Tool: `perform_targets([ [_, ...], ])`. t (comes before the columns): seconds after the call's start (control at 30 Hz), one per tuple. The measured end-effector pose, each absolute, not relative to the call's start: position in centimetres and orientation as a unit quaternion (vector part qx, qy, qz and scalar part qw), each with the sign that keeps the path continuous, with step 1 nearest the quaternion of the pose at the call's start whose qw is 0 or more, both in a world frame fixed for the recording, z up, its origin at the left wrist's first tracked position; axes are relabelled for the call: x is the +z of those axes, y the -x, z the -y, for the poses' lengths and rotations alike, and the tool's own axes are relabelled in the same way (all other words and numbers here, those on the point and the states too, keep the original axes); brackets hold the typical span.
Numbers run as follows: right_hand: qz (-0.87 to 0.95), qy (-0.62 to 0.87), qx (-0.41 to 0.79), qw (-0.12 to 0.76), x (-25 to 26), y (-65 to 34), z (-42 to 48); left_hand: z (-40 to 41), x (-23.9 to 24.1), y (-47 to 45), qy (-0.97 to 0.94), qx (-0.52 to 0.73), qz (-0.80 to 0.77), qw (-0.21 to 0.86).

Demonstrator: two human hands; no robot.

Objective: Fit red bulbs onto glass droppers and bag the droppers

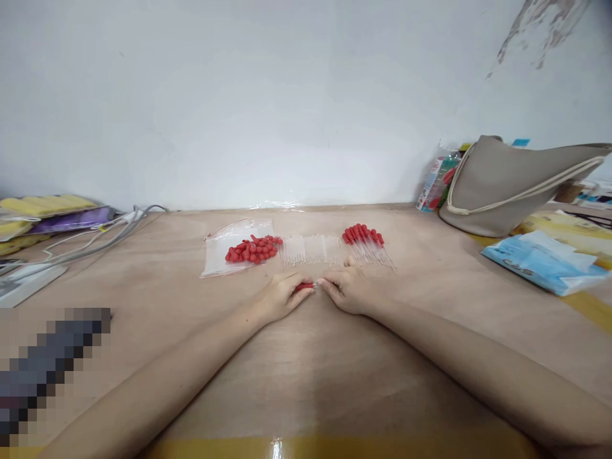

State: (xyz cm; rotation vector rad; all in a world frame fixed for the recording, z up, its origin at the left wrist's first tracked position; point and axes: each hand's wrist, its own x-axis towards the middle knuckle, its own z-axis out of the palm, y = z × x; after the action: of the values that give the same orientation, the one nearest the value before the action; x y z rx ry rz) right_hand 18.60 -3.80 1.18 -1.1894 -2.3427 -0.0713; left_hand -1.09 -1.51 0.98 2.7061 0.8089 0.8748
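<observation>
My left hand (280, 297) pinches a small red rubber bulb (305, 286) on the tabletop. My right hand (348, 289) meets it from the right, fingers closed on the end of a thin clear tube that I can barely make out. Behind the hands lies a pile of loose red bulbs (253, 248) on a clear plastic bag (220, 255). A row of clear tubes (312, 250) lies in the middle. To the right is a bunch of tubes with red bulbs fitted (366, 241).
A beige bag (507, 185) stands at the back right beside colourful packets (436, 182). A blue packet (545, 261) lies at the right. Cables (86, 245) and yellow and purple packets (52, 213) lie at the left. A white wall rises behind the wooden table (306, 370).
</observation>
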Motion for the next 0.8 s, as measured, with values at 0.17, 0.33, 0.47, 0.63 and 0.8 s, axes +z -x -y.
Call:
perform_targets([
  [0.17,0.864,0.449,0.009,0.226,1.6,-18.4,3.5,1.3,0.9,1.0,-0.904,0.301,-0.29,0.092],
  [0.33,0.869,0.441,0.04,0.222,2.6,-18.6,4.0,0.8,1.0,1.1,-0.884,0.323,-0.323,0.099],
  [0.47,0.82,0.522,0.11,0.205,3.6,-20.1,3.3,0.5,1.1,1.5,-0.863,0.345,-0.353,0.109],
  [0.63,0.685,0.686,0.071,0.235,4.3,-22.5,0.3,0.4,1.0,1.7,-0.868,0.317,-0.363,0.12],
  [0.8,0.637,0.743,-0.003,0.205,4.0,-22.3,-2.0,0.5,1.3,1.6,-0.87,0.311,-0.359,0.129],
])
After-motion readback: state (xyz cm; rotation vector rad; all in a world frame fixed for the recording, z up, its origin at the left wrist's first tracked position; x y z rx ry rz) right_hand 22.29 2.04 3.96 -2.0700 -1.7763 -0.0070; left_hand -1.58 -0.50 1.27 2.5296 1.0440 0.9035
